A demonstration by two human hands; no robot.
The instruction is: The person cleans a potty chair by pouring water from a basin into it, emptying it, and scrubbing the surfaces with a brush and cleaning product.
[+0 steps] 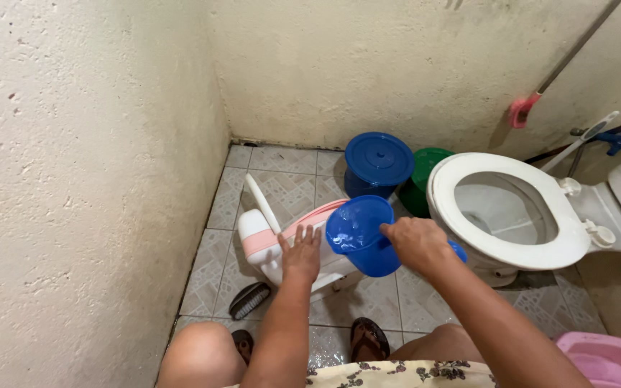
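My right hand (417,243) grips the handle of a blue plastic dipper (357,233), held tilted over a small white and pink potty (256,241) on the tiled floor. My left hand (302,253) rests flat on the potty's pink rim, fingers spread. The potty's white lid (261,202) stands raised at its far side. Whether the dipper holds water is unclear.
A white toilet (512,212) with its seat down stands at the right. Behind the potty are a blue lidded bucket (378,162) and a green bucket (425,179). A scrub brush (250,299) lies on the floor. A pink basin (605,359) sits at bottom right. Walls close in left and behind.
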